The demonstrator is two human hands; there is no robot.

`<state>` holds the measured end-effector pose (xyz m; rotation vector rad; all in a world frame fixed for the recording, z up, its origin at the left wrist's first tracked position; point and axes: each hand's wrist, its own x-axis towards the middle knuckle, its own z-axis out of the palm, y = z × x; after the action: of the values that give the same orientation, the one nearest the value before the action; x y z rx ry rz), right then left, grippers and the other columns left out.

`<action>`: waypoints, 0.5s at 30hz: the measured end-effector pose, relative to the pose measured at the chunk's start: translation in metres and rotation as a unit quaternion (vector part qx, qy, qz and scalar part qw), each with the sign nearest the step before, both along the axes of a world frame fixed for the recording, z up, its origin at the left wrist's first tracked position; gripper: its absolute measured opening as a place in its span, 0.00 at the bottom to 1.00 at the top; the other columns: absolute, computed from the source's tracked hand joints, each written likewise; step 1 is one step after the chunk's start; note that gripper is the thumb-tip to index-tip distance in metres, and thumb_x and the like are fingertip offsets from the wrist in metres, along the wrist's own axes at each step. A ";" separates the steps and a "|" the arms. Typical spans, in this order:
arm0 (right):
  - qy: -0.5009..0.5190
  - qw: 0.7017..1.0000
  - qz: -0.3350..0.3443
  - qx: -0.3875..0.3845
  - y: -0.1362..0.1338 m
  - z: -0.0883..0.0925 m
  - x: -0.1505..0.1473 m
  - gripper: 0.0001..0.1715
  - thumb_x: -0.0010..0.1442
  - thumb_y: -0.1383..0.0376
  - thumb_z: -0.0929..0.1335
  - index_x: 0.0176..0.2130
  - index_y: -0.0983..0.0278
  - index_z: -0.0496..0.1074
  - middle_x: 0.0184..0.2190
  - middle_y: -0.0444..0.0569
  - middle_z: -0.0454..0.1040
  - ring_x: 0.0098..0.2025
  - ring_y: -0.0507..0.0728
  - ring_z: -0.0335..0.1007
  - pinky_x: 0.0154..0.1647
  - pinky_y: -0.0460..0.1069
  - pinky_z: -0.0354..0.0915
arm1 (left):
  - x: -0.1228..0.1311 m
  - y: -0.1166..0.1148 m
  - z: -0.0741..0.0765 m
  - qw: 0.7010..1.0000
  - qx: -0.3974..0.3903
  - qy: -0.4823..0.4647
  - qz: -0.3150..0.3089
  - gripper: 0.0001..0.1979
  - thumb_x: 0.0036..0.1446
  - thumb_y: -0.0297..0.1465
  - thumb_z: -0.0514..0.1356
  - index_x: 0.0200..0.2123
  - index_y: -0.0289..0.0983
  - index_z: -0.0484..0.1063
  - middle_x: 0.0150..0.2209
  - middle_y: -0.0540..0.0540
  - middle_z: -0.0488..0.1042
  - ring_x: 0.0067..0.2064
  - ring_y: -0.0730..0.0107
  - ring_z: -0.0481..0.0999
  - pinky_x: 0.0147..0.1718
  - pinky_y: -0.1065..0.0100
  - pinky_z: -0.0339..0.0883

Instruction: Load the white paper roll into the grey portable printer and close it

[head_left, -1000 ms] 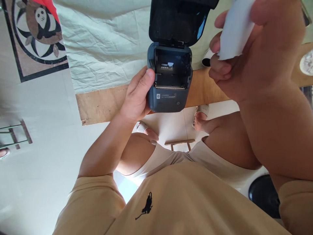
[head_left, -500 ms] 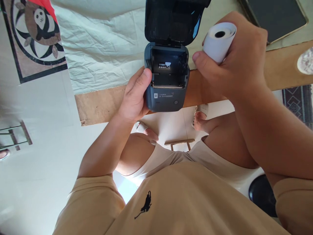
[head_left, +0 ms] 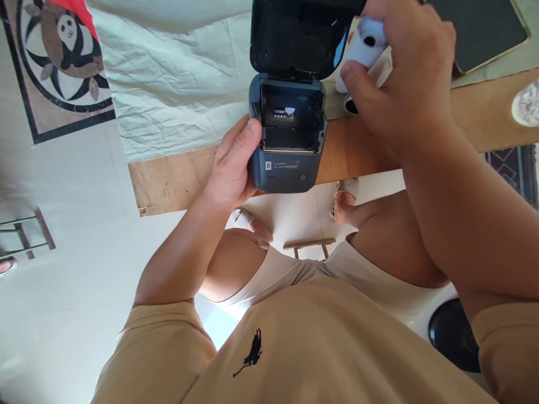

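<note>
We take the dark blue printer as the centre of our clock, and we see it held over the table's bare wooden edge. Its black lid stands open at twelve o'clock, baring the bay, where we notice a small label. At eight o'clock we see the left hand clasping the printer's side, thumb on the rim. Between one and two o'clock we find the white paper roll, its dark core showing, pinched between thumb and fingers of the right hand. We cannot tell whether this roll touches the lid. Just below it, near two o'clock, we make out a second roll, partly hidden, on the pale green cloth. Farther out at two o'clock we see a dark flat slab.
</note>
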<state>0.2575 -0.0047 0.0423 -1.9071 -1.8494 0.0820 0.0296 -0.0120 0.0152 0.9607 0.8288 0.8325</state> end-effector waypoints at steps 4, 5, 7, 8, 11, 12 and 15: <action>-0.017 0.998 -0.007 -0.057 -0.001 0.001 -0.004 0.33 0.56 0.67 0.67 0.61 0.54 0.69 0.51 0.50 0.78 0.55 0.68 0.71 0.57 0.62 0.62 | -0.001 0.004 -0.005 1.000 0.019 -0.014 -0.005 0.22 0.59 0.55 0.58 0.43 0.44 0.75 0.36 0.46 0.80 0.54 0.52 0.79 0.44 0.60 0.73; -0.016 0.998 -0.005 -0.055 -0.001 0.000 -0.003 0.33 0.57 0.66 0.67 0.62 0.54 0.68 0.52 0.50 0.77 0.55 0.68 0.71 0.57 0.62 0.62 | -0.001 0.005 -0.006 1.000 0.017 -0.015 -0.007 0.22 0.58 0.55 0.59 0.42 0.44 0.75 0.35 0.46 0.80 0.54 0.51 0.79 0.44 0.60 0.73; 0.000 0.999 0.011 -0.046 -0.002 0.000 -0.001 0.37 0.56 0.65 0.68 0.65 0.54 0.65 0.55 0.50 0.76 0.57 0.68 0.71 0.58 0.63 0.62 | -0.001 0.005 -0.007 1.000 0.012 -0.012 -0.007 0.22 0.56 0.56 0.60 0.41 0.45 0.75 0.34 0.46 0.80 0.54 0.50 0.79 0.44 0.59 0.73; 0.018 0.999 0.030 -0.035 -0.003 0.000 0.002 0.39 0.56 0.65 0.68 0.66 0.56 0.64 0.57 0.50 0.75 0.59 0.67 0.70 0.60 0.62 0.62 | -0.001 0.005 -0.006 1.000 0.011 -0.013 -0.006 0.22 0.57 0.56 0.59 0.40 0.45 0.75 0.34 0.46 0.80 0.54 0.50 0.79 0.44 0.59 0.73; 0.079 0.992 0.085 0.048 -0.004 -0.001 0.012 0.37 0.54 0.70 0.65 0.63 0.68 0.66 0.57 0.54 0.74 0.59 0.62 0.72 0.61 0.58 0.64 | -0.002 0.004 -0.006 1.000 0.006 -0.030 -0.005 0.21 0.60 0.54 0.58 0.42 0.44 0.76 0.40 0.46 0.81 0.56 0.51 0.77 0.44 0.58 0.74; 0.091 0.989 0.086 0.082 -0.004 -0.001 0.016 0.35 0.52 0.72 0.63 0.60 0.71 0.68 0.54 0.55 0.75 0.57 0.61 0.73 0.59 0.57 0.65 | -0.002 0.004 -0.006 0.999 0.001 -0.037 -0.009 0.21 0.60 0.54 0.58 0.43 0.44 0.76 0.42 0.46 0.81 0.57 0.50 0.76 0.44 0.58 0.74; 0.089 0.985 0.051 0.142 -0.003 -0.003 0.027 0.33 0.47 0.78 0.59 0.51 0.75 0.74 0.45 0.57 0.78 0.49 0.59 0.75 0.51 0.54 0.68 | -0.003 0.005 -0.010 0.999 -0.008 -0.049 -0.017 0.23 0.56 0.53 0.62 0.45 0.43 0.76 0.43 0.46 0.81 0.57 0.48 0.76 0.43 0.58 0.73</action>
<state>0.2845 -0.0081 0.0392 -1.5600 -1.7341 0.0202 0.0264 -0.0067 0.0055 0.9099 0.7323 0.8367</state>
